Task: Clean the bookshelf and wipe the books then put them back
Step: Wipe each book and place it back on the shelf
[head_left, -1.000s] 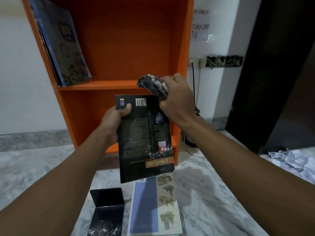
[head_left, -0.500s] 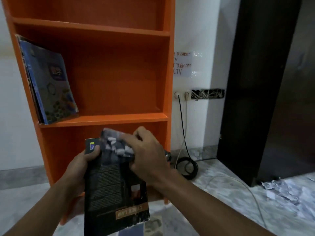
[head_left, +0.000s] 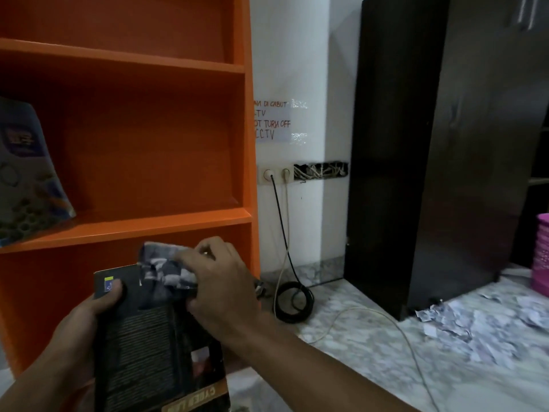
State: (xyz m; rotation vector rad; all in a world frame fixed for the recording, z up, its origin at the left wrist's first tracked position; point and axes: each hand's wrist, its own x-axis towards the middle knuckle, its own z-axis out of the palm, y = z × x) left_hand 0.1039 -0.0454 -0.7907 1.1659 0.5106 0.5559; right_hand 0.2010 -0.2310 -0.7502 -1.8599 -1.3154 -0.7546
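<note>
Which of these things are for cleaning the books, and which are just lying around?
For the job: black book in the left hand, cloth in the right hand, orange bookshelf, blue book leaning on its shelf.

Just lying about: coiled black cable, dark cabinet, paper scraps on the floor, pink basket.

You stand in a plain room of a home or small office; which of the two you cannot tell. An orange bookshelf and a tall dark cabinet line a white wall on a marble-patterned floor. A handwritten CCTV note is taped above wall sockets, with a coiled cable below and paper scraps strewn by the cabinet.
</note>
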